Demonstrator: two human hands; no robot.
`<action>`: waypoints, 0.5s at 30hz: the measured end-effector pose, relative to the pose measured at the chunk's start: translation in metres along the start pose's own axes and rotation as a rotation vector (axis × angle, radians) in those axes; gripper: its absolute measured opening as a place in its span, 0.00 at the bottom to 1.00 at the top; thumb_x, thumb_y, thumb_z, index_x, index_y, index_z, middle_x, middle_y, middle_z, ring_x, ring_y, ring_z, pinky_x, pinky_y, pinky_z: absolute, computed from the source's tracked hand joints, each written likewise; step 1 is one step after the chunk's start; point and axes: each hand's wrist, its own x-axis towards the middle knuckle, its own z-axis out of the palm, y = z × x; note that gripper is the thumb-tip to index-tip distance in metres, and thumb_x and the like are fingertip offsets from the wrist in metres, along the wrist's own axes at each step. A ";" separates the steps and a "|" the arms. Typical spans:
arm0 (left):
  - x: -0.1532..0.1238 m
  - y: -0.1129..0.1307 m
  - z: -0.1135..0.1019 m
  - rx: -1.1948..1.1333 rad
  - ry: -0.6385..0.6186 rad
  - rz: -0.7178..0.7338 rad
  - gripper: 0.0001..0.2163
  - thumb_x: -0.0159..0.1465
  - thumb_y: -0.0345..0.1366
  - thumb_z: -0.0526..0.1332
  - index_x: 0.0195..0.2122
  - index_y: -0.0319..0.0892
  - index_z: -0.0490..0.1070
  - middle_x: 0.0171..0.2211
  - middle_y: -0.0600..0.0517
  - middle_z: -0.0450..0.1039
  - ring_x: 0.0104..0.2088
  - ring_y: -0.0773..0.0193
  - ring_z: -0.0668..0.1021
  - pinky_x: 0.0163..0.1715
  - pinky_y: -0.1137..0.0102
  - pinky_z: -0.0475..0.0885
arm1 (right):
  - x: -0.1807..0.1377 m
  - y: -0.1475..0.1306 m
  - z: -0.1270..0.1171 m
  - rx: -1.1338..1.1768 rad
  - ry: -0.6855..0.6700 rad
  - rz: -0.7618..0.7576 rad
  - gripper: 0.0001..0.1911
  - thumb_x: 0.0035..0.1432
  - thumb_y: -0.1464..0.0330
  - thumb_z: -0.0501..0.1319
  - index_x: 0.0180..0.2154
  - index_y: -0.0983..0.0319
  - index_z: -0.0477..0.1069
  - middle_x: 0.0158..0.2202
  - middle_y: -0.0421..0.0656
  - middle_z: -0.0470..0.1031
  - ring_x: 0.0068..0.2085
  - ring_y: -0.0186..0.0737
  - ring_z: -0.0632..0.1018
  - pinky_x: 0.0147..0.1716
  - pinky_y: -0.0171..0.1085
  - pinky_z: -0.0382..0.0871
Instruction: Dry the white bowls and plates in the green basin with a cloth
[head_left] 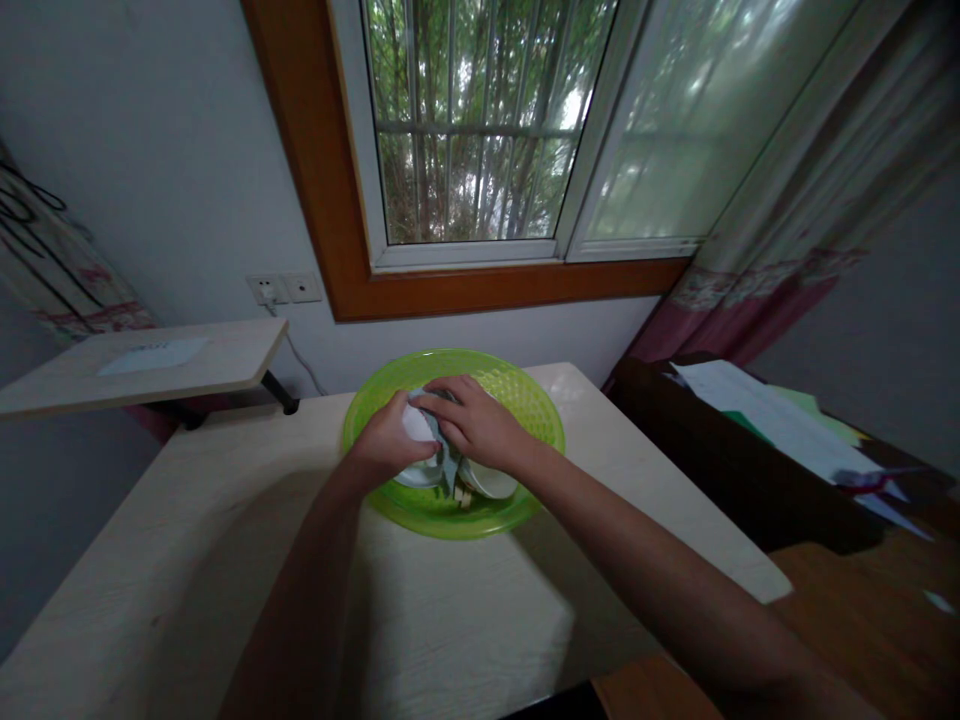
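Above a light-green plastic basin (pixel 360 425) my two hands meet. My left hand (pixel 388 438) grips a small white piece of crockery (pixel 417 426), a cup or bowl whose full shape is hidden by the fingers. With bent fingers, my right hand (pixel 480 422) presses a grey-green cloth (pixel 448 468) against that white piece, and the cloth's end hangs down. Below the hands, a white dish (pixel 420 475) lies in the basin on the left. Another white dish (pixel 491 482) rests tilted on the right, beside a small light-brown piece (pixel 463 495).
The basin stands on a pale wooden table (pixel 450 620) by the window (pixel 480 130). A raised shelf (pixel 225 365) with a paper sheet is at left. Papers (pixel 772 410) lie on a dark surface at right. A cord (pixel 304 362) runs from the wall socket (pixel 268 290).
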 end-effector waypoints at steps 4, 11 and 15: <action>0.001 0.000 0.001 -0.035 0.038 0.009 0.26 0.47 0.36 0.71 0.47 0.43 0.66 0.40 0.49 0.75 0.40 0.53 0.78 0.38 0.63 0.72 | -0.001 0.001 0.001 0.056 0.025 -0.026 0.22 0.68 0.72 0.55 0.61 0.54 0.69 0.59 0.48 0.70 0.59 0.48 0.69 0.60 0.53 0.65; 0.008 -0.016 -0.002 -0.240 0.141 0.037 0.28 0.46 0.41 0.72 0.48 0.43 0.66 0.43 0.48 0.75 0.42 0.56 0.78 0.44 0.62 0.73 | -0.007 0.014 0.008 0.318 0.150 0.207 0.22 0.73 0.67 0.50 0.65 0.53 0.65 0.61 0.48 0.69 0.62 0.44 0.70 0.64 0.52 0.64; 0.012 -0.021 -0.003 -0.418 0.183 0.008 0.30 0.45 0.41 0.73 0.48 0.41 0.64 0.44 0.48 0.74 0.43 0.57 0.78 0.45 0.62 0.74 | -0.013 0.021 0.011 0.432 0.157 0.269 0.22 0.73 0.63 0.50 0.66 0.52 0.63 0.64 0.47 0.68 0.64 0.44 0.69 0.66 0.54 0.60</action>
